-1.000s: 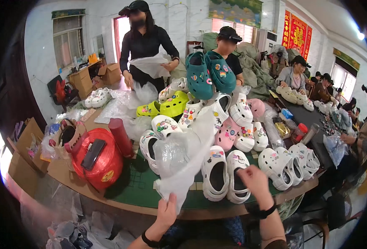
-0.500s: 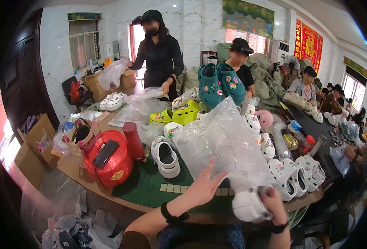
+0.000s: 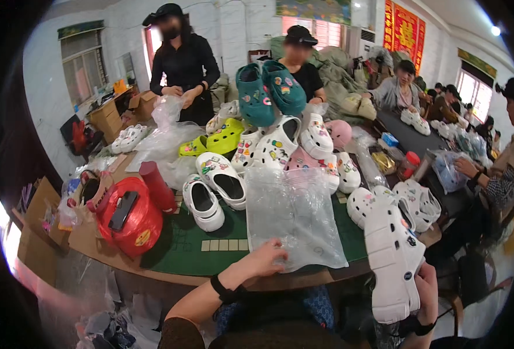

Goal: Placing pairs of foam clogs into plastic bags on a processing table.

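Note:
My right hand grips a white clog in the air past the table's near right edge, its ridged sole turned partly toward me. Whether a second clog is held with it I cannot tell. A clear plastic bag lies flat in front of me. At its near left corner, my left hand has bent fingers closed on the film. Left of the bag stand a white clog and a charm-covered white clog. Behind it are piled decorated clogs, with teal clogs on top and lime ones beside them.
A red plastic-wrapped bundle bears a dark phone, beside a red bottle. More white clogs sit at the right edge. Across the table, a person handles clear bags; others work at the dark table.
The bag has come down from a raised slant to lie flat. My right hand has carried the white clog rightward, away from it. My left hand has slid to the bag's near corner.

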`<state>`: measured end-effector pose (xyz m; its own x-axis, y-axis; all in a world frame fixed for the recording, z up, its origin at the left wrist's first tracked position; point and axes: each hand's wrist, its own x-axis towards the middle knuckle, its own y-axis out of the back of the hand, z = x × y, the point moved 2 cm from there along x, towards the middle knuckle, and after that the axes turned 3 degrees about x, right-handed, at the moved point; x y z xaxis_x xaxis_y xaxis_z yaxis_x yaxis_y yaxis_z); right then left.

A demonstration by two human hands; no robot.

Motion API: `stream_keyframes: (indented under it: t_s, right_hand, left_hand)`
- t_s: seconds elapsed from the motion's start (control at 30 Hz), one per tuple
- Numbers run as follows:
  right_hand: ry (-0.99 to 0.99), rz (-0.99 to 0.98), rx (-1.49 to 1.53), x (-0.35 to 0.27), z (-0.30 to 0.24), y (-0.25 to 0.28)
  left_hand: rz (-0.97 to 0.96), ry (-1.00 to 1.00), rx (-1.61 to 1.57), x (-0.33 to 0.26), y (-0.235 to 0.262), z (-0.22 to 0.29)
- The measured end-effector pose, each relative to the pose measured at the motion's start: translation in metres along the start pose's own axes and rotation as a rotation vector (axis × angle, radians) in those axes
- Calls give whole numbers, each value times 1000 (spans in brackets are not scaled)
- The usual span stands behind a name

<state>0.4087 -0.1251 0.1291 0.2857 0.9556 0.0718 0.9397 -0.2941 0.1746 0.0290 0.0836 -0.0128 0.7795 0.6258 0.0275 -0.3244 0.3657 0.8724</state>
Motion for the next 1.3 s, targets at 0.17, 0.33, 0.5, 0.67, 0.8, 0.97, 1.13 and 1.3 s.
stream_keyframes:
  t_s: [0.17,0.33,0.5,0.67,0.8,0.97,1.13,1.3]
  right_hand:
    - [-142,-172,145,-1,13,-24]
    - [-239,-391,252,4,13,-53]
    - [-195,-708,306,24,1,-98]
    - [-46,-1027,273,46,15,-161]
    - [-7,-1018,88,59,13,-162]
    - [13,-727,-244,60,51,-139]
    - [79,-626,-340,47,38,-131]
    - [169,-422,-542,40,44,-127]
  left_hand:
    - [149,206,-200,0,7,9]
    - [273,8,298,-6,1,14]
    - [387,-71,226,1,-12,8]
    - [290,247,-95,3,-40,-31]
    - [293,144,-177,-2,-3,-9]
    - [339,135,-464,-17,16,7]
    - [421,-54,-453,-18,20,8]
    - [649,84,-592,-34,24,35]
